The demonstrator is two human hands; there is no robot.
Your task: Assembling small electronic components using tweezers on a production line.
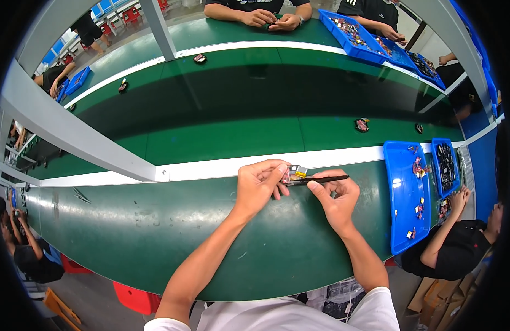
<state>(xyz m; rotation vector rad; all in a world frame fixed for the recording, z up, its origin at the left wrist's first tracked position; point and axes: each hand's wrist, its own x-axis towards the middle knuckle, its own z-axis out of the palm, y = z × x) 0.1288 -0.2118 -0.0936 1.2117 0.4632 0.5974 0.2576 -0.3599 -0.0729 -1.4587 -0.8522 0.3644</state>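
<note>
A small circuit-board assembly point(295, 174) sits just right of the frame's centre, raised above the table point(156, 231) in the person's fingers. It is pinkish-red at its left end, with a bright yellow patch in the middle and a pale grey, shiny piece along its upper edge. The left hand point(259, 182) has its grip closed on the left end, thumb on top. The right hand point(336, 201) pinches a slim black tool point(333, 179) between thumb and fingers; the tool lies nearly level, its left end at the assembly's lower right edge — whether the two touch, I cannot tell.

Any marking on the assembly is too small to read. A pale emblem shows on a black shirt point(371, 9) at the upper right, likewise too small to make out.

Above the hands, a white rail point(211, 170) bounds the table's far side, with the green conveyor belt point(222, 132) beyond it. Right of the right forearm stands a large blue tray point(405, 196) with a few loose assemblies — a smaller blue tray point(443, 140) of black parts is just beside it. Leftward, open green surface runs to the table's curved near edge, and a grey post point(73, 124) slants across the left of the frame.
</note>
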